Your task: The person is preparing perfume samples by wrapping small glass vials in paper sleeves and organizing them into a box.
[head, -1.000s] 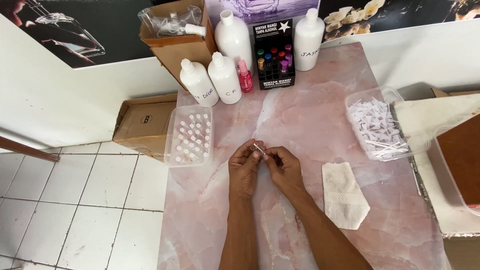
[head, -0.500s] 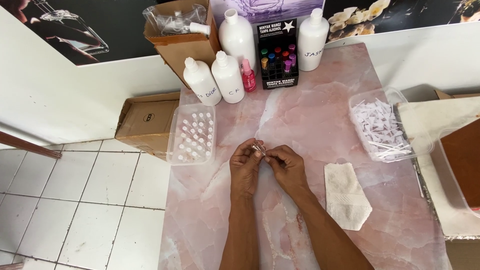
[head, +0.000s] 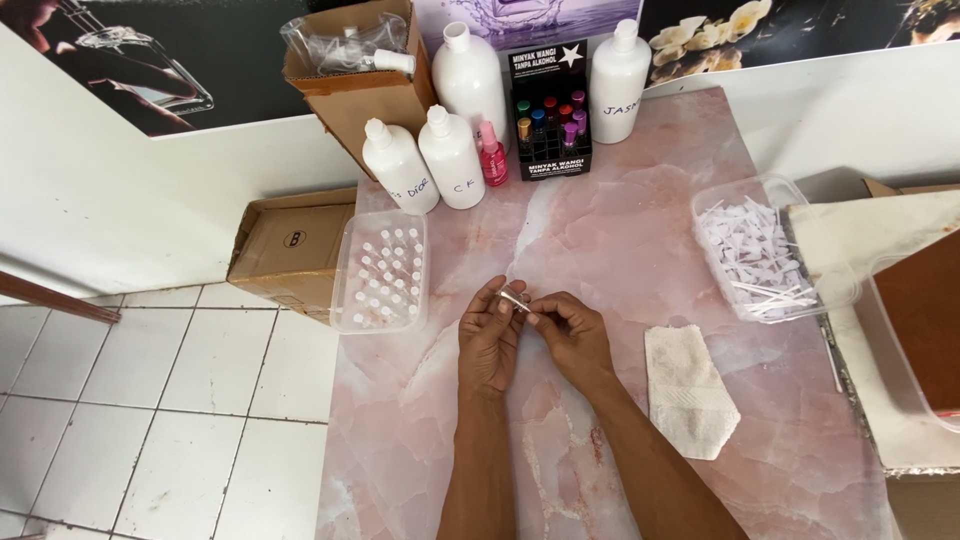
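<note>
**Both hands pinch a small vial over the pink tabletop**

The left hand [head: 490,345] and right hand [head: 572,335] meet at the fingertips, both closed on a tiny clear vial [head: 514,300] held just above the marble-patterned tabletop [head: 620,230]. A clear tray of vials [head: 382,272] sits near the left hand; a folded white cloth [head: 692,388] lies just beside the right forearm.

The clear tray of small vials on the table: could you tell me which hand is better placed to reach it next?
Probably the left hand. It sits on the side of the vial tray, a short way from it, while the right hand lies farther off, toward the white cloth. Both hands pinch one small clear piece together.
</note>
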